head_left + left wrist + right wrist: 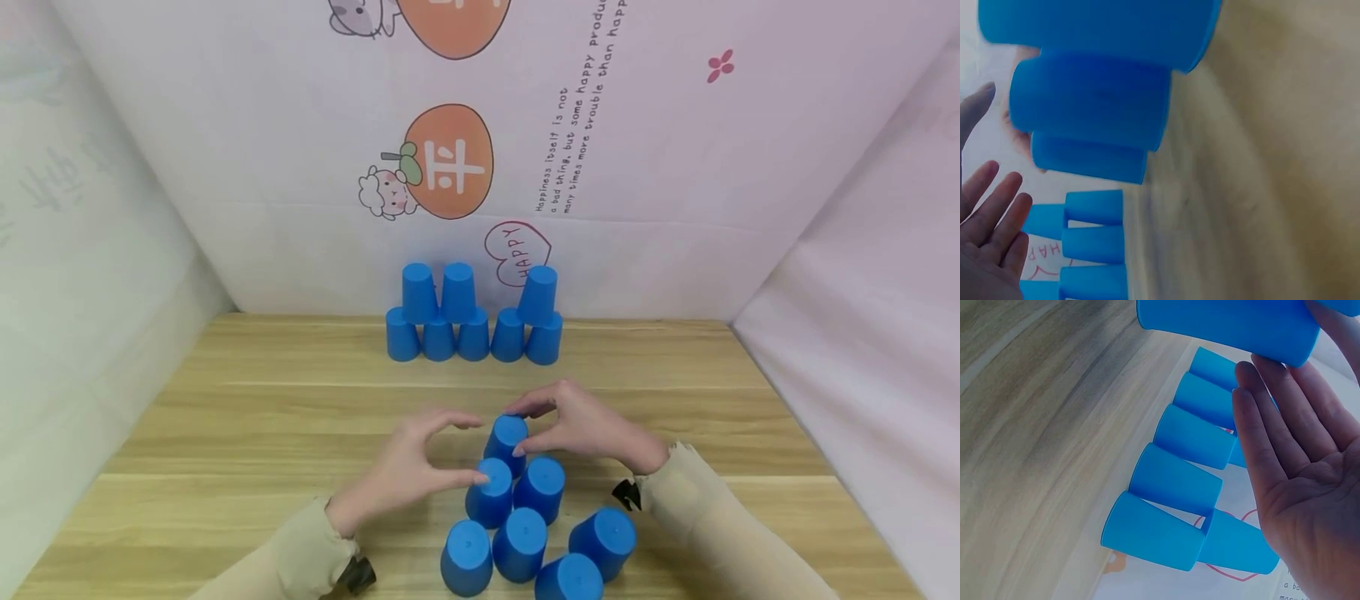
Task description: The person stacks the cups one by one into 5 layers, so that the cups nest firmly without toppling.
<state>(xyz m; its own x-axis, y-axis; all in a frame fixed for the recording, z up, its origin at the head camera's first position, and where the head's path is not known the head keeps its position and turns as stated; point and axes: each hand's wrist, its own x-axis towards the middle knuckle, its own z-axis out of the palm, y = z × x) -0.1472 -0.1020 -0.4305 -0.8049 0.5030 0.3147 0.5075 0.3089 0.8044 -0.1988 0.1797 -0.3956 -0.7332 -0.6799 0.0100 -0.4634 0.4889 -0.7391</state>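
Observation:
Near the middle of the table, my right hand (588, 429) pinches the farthest cup (506, 446) of a loose group of blue upside-down cups, thumb on its near side and fingers behind. In the right wrist view that cup (1229, 325) lies between the thumb and the fingers. My left hand (408, 467) is spread, its thumb tip at the top of a nearer cup (489, 500); whether it touches cannot be told. The left wrist view shows the left hand (988, 244) with loosely straight fingers and nothing in it. Another cup (540, 492) stands beside these two.
At the back stands a row of upside-down blue cups (473, 337), with three cups on top and a gap left of the rightmost top cup (538, 296). Closer to me are several more cups (520, 546). Printed white cloth (645, 167) surrounds the wooden table (285, 400).

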